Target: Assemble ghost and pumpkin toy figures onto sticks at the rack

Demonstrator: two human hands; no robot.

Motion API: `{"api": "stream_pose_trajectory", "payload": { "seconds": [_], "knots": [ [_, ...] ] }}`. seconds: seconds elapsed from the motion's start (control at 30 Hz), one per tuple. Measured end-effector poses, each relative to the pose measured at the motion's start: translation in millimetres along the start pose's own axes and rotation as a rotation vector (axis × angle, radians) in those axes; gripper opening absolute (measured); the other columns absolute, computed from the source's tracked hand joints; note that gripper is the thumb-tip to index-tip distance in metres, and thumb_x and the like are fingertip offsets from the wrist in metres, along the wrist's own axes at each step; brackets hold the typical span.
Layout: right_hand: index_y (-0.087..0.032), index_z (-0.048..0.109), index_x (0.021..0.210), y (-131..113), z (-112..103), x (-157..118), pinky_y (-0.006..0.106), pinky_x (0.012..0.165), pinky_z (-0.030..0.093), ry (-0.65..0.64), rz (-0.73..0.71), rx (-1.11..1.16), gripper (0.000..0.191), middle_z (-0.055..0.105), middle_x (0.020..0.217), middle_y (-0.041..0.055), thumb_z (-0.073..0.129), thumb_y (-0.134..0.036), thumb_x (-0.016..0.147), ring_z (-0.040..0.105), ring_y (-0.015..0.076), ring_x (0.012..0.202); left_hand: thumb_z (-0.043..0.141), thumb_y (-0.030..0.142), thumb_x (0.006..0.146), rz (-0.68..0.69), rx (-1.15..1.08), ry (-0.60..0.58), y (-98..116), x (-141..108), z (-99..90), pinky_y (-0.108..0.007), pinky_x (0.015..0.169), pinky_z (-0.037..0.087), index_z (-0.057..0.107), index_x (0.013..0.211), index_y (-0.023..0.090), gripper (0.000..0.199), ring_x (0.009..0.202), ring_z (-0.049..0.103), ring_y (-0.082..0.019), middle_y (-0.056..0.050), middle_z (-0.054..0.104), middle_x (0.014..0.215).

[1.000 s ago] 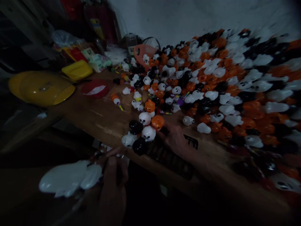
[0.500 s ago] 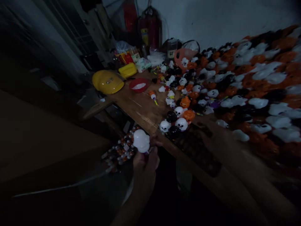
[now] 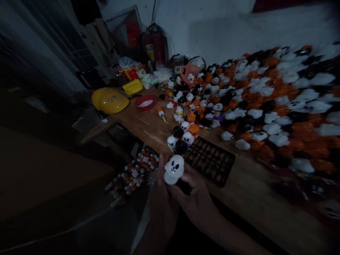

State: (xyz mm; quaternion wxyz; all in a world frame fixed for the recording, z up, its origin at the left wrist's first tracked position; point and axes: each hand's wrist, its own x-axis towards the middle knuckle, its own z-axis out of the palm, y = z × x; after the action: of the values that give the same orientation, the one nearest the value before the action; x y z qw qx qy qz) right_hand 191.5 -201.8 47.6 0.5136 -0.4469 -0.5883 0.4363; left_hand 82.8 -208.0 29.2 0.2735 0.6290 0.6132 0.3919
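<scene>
A white skull-faced plastic figure [image 3: 174, 168] is held upright in front of me, its black eyes and mouth toward the camera. My left hand [image 3: 162, 193] is closed round its lower left side. From the right, my right hand [image 3: 195, 193] is closed on it too, thumb low and fingers against its side. The bottom of the figure is hidden by my hands. Just beyond, a cluster of white, black and orange heads [image 3: 187, 138] stands at the end of a black slotted tray [image 3: 212, 161] on the wooden table [image 3: 145, 124].
A large heap of orange, white and black figures [image 3: 276, 92] covers the table's right side. On the left are a yellow hard hat [image 3: 110, 100], a yellow tub [image 3: 132, 86] and a red bowl [image 3: 148, 107]. Bagged figures [image 3: 135, 173] lie below the table edge. Fire extinguishers [image 3: 154, 44] stand behind.
My right hand has come back from the table by the tray to the figure. The figure has turned, so its face now shows. The camera view has shifted.
</scene>
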Motion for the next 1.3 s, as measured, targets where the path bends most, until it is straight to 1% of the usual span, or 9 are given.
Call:
{"api": "stream_pose_trajectory", "payload": {
  "seconds": [0.1,0.17,0.33,0.5,0.63,0.73,0.83,1.13,1.3],
  "knots": [
    [-0.027,0.066,0.101,-8.6,-39.0,5.0,0.028,0.080,0.052,-0.037,-0.058,-0.111,0.017,0.069,0.100,0.0007,0.054,-0.024,0.088,0.064,0.0178,0.091,0.055,0.030,0.085,0.069,0.175,-0.010,4.4,-1.3,-5.6,-0.039,0.093,0.051,0.025,0.148,0.025,0.070,0.123,0.053,-0.027,-0.009,0.046,0.143],
    [-0.026,0.065,0.099,-5.8,-71.1,14.3,0.028,0.069,0.052,0.036,-0.065,-0.276,0.017,0.069,0.089,0.0019,0.052,-0.025,0.088,0.065,0.0184,0.078,0.055,0.030,0.084,0.163,0.264,-0.026,9.5,5.5,-15.5,-0.039,0.088,0.054,0.030,0.145,0.030,0.066,0.116,0.059,-0.028,-0.007,0.051,0.139],
    [-0.020,0.059,0.099,40.6,-125.6,56.6,0.030,0.067,0.048,0.292,-0.049,-0.576,0.017,0.067,0.085,0.0052,0.048,-0.024,0.087,0.061,0.0200,0.075,0.056,0.033,0.085,0.436,0.291,-0.081,42.8,73.6,-27.3,-0.043,0.097,0.049,0.043,0.136,0.035,0.053,0.119,0.056,-0.027,-0.002,0.058,0.132],
    [-0.017,0.061,0.099,78.2,-122.2,96.1,0.030,0.073,0.047,0.200,-0.050,-0.552,0.016,0.069,0.092,0.0053,0.052,-0.018,0.085,0.063,0.0198,0.082,0.047,0.033,0.091,0.718,0.394,-0.208,68.8,163.3,18.5,-0.052,0.113,0.025,0.045,0.135,0.022,0.046,0.140,0.027,-0.028,-0.006,0.042,0.146],
    [-0.016,0.064,0.102,87.3,-116.3,113.9,0.031,0.078,0.047,0.214,-0.058,-0.561,0.019,0.069,0.099,0.0085,0.055,-0.021,0.086,0.064,0.0212,0.089,0.038,0.030,0.093,0.690,0.390,-0.367,60.4,198.9,49.7,-0.053,0.111,0.026,0.051,0.128,0.014,0.041,0.136,0.035,-0.029,-0.013,0.046,0.142],
    [-0.017,0.068,0.096,93.5,-115.2,121.3,0.029,0.073,0.047,0.190,0.004,-0.498,0.015,0.071,0.089,0.0050,0.057,-0.021,0.085,0.065,0.0198,0.080,0.035,0.028,0.092,0.654,0.279,-0.450,53.6,203.5,54.8,-0.044,0.101,0.041,0.054,0.123,0.016,0.038,0.117,0.053,-0.025,-0.013,0.058,0.124],
    [-0.016,0.070,0.088,99.3,-114.8,123.8,0.026,0.067,0.046,0.144,0.040,-0.458,0.011,0.071,0.079,0.0018,0.061,-0.020,0.083,0.065,0.0180,0.073,0.036,0.026,0.091,0.648,0.270,-0.456,48.8,202.2,53.6,-0.042,0.093,0.045,0.056,0.118,0.019,0.034,0.104,0.057,-0.024,-0.012,0.059,0.116],
    [-0.015,0.071,0.088,108.1,-112.1,121.7,0.025,0.068,0.046,0.172,-0.109,-0.656,0.012,0.073,0.084,0.0056,0.064,-0.012,0.079,0.066,0.0182,0.074,0.034,0.022,0.090,0.660,0.251,-0.441,41.4,204.5,56.5,-0.039,0.097,0.044,0.057,0.110,0.017,0.030,0.106,0.056,-0.022,-0.011,0.059,0.114],
    [-0.017,0.072,0.093,108.2,-115.3,118.3,0.026,0.067,0.046,0.199,-0.102,-0.724,0.016,0.073,0.085,0.0058,0.065,-0.016,0.079,0.066,0.0193,0.074,0.033,0.017,0.087,0.673,0.309,-0.447,43.4,201.4,60.8,-0.038,0.090,0.047,0.057,0.110,0.016,0.033,0.099,0.059,-0.022,-0.012,0.058,0.113]
  ]
}}
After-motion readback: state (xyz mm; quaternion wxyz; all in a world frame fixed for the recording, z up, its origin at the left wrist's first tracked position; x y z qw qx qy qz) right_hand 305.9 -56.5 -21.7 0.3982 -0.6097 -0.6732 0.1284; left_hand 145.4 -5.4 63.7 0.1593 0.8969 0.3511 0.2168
